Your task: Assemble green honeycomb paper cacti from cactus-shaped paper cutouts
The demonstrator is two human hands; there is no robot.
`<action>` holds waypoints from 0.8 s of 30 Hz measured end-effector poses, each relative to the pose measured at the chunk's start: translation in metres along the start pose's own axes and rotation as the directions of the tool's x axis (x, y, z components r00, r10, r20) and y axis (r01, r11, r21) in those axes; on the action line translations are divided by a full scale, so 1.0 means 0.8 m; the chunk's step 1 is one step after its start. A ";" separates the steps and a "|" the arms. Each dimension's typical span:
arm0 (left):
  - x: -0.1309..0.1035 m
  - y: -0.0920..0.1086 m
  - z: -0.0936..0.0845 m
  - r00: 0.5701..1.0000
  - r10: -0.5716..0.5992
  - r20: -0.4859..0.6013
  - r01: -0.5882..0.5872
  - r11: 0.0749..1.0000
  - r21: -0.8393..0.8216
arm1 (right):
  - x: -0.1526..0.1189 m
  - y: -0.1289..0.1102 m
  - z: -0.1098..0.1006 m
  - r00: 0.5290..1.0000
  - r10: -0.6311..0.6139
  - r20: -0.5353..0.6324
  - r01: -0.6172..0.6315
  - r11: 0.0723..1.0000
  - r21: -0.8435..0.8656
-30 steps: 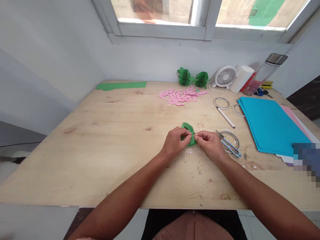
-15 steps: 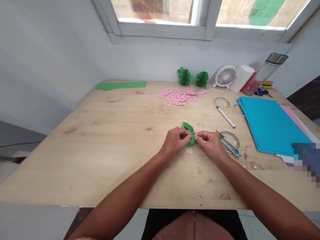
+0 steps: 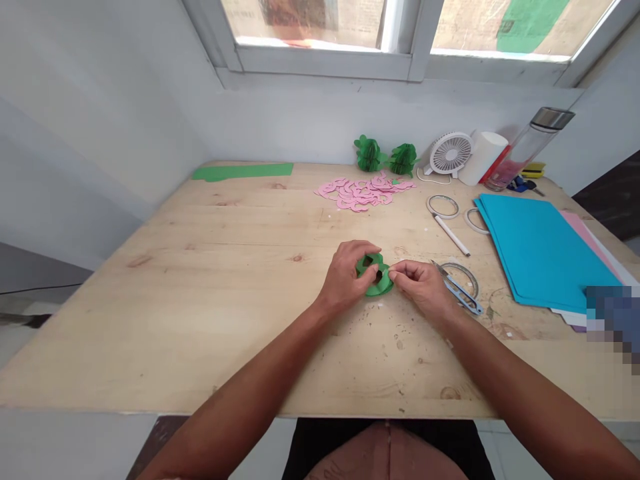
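Between my hands is a green paper cutout with rounded edges and openings in it, just over the wooden table. My left hand grips its left side, thumb on top and fingers curled around the far edge. At the right edge, my right hand pinches the paper between thumb and fingertips. Beside my right hand lie thread snips with a light blue handle, resting across a roll of tape.
Pink paper cutouts lie in a pile beyond my hands. Two green paper figures, a small white fan and a glass bottle stand along the wall. Blue sheets are stacked right, near a white pen.
My left hand has shifted from a fingertip pinch near the right hand to a wider hold on the left side. The green cutout now lies more open, showing its holes.
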State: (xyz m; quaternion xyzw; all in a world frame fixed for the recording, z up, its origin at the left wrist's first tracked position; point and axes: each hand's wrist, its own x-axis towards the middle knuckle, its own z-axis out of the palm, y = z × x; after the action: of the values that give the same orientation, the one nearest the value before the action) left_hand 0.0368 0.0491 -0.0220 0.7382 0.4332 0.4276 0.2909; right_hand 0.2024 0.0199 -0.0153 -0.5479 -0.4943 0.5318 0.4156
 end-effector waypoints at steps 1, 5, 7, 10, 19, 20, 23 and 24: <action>0.001 0.001 -0.003 0.999 0.047 0.019 -0.047 0.999 0.019 | -0.001 -0.003 -0.001 0.999 -0.008 0.031 0.008 1.000 -0.009; 0.003 0.001 -0.011 0.982 0.118 0.150 -0.117 0.993 -0.019 | -0.004 -0.011 -0.009 0.989 -0.045 0.141 0.056 0.996 -0.075; 0.003 0.002 -0.014 0.968 0.081 0.236 -0.055 0.992 -0.111 | -0.005 -0.013 -0.013 0.984 -0.054 0.169 0.072 0.992 -0.100; 0.002 0.003 -0.017 0.938 0.004 0.347 0.090 0.963 -0.255 | -0.004 -0.015 -0.016 0.980 -0.060 0.190 0.081 0.991 -0.106; 0.003 0.006 -0.025 0.849 -0.098 0.519 0.311 0.887 -0.342 | -0.001 -0.011 -0.019 0.974 -0.045 0.220 0.076 0.988 -0.133; 0.003 0.005 -0.025 0.849 -0.098 0.519 0.321 0.877 -0.359 | -0.001 -0.010 -0.020 0.973 -0.043 0.228 0.078 0.986 -0.147; 0.003 0.002 -0.024 0.839 -0.095 0.535 0.348 0.850 -0.396 | 0.000 -0.008 -0.022 0.968 -0.044 0.247 0.095 0.975 -0.200; 0.003 0.002 -0.023 0.833 -0.094 0.545 0.359 0.841 -0.404 | -0.001 -0.008 -0.022 0.966 -0.049 0.253 0.105 0.971 -0.213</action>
State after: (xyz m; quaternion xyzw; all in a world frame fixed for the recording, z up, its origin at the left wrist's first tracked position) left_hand 0.0217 0.0519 -0.0114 0.6662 0.3060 0.2761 0.6216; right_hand 0.2192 0.0218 -0.0074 -0.5015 -0.6200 0.5194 0.3069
